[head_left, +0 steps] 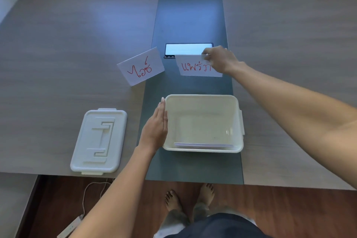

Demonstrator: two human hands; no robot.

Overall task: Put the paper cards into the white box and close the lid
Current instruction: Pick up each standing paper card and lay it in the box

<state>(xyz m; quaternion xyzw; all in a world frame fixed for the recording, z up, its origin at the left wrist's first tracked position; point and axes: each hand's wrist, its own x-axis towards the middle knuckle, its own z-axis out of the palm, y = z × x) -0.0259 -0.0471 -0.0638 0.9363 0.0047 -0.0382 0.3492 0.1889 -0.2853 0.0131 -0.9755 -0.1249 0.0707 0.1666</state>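
We note the right hand [220, 60] reached across the grey wood-grain surface [77, 44], its fingers [207, 52] pinched on the top edge of a white folded paper card with red handwriting [195, 66], which stands on the dark centre strip [190, 11] just in front of a flush rectangular panel [188, 48]. A second white card with red handwriting [141, 66] stands free to its left, apart from both hands. The open white plastic box [202, 102] sits nearer us; flat white cards [202, 145] lie inside against its near wall. Our left hand [155, 127] lies with fingers straight and flat against the box's left wall, gripping nothing. The white rectangular plastic lid [98, 142] lies on the surface to the left, apart from the box.
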